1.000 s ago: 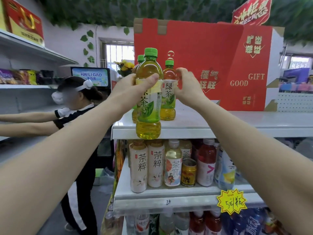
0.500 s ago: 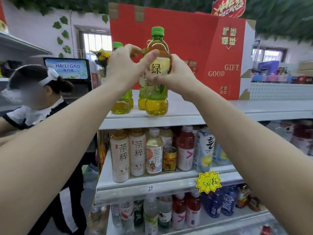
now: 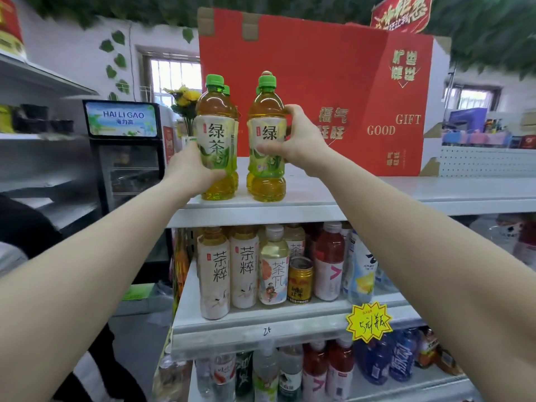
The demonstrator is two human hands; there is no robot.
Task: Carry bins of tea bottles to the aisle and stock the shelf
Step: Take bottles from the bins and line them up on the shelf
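Stocking the top shelf (image 3: 377,198) with green tea.
Gripping the left bottle (image 3: 216,134) with the left hand (image 3: 191,172), the right bottle (image 3: 266,169) at its 3 o'clock with the right hand (image 3: 298,140); red box (image 3: 333,68) behind.

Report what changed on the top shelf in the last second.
The left hand lifted its green-capped plastic tea bottle onto the top shelf, beside the matching bottle gripped by the right hand. Both hands kept their grips; the red cardboard gift box stayed put.
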